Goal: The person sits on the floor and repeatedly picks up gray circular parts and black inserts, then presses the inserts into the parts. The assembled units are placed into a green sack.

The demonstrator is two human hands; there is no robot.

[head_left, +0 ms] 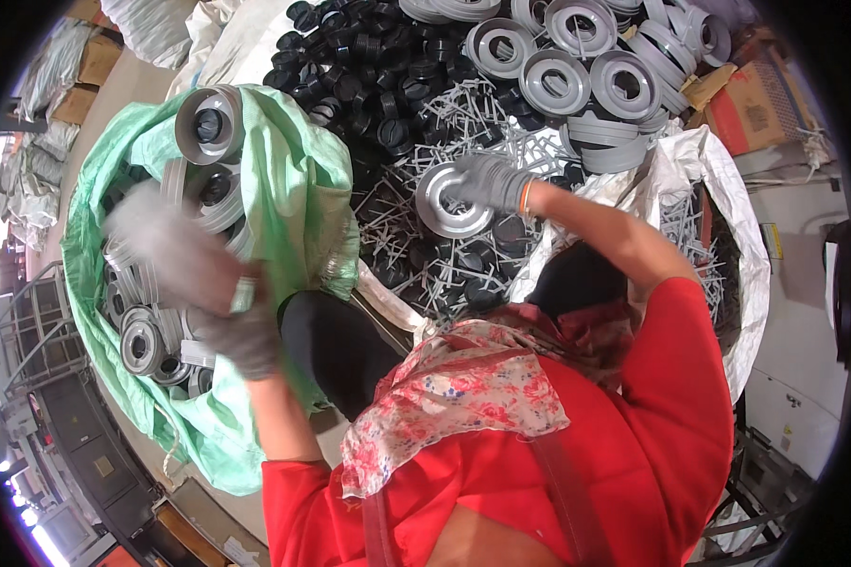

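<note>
Left hand clasps blurred grey piece slanting forward-left; right hand grips upward-facing ring.

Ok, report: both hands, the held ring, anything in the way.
Right hand holding grey ring. Left hand over green bag, blurred, grip unclear. Grey sticks and black caps crowd around the ring.

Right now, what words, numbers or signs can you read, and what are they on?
None that I can read.
Cardboard box, upper right: markings too small.
Yellow sticker on the white panel: too small.
Pale label on the dark cabinet: too blurred.
</note>
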